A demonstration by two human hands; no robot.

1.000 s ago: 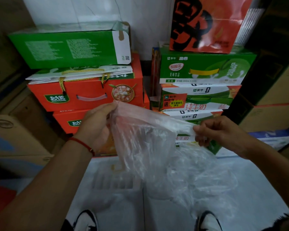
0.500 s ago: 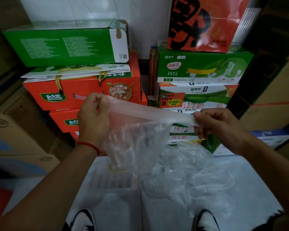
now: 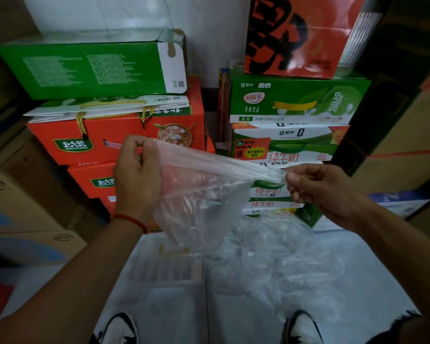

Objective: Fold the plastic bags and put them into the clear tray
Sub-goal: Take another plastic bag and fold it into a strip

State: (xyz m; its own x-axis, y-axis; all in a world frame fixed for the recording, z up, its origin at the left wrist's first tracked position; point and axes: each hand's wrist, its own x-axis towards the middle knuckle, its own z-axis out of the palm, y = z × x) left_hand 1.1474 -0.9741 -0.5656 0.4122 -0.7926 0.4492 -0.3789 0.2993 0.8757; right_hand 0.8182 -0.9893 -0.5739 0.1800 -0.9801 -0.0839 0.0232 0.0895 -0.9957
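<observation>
The left hand (image 3: 137, 180) and right hand (image 3: 318, 189) each pinch an end of a thin, clear plastic bag (image 3: 204, 194) — stretched taut between them in the air, its wrinkled body hanging below.

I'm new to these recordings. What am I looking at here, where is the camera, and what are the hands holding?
There is no machine: a person works with bare hands, filmed by a camera worn on the head that looks down. The left hand and the right hand each pinch one end of a thin plastic bag, stretched between them. Below lies a loose heap of more clear bags beside a clear tray. Stacked cartons stand behind, and shoes show at the bottom edge.
</observation>
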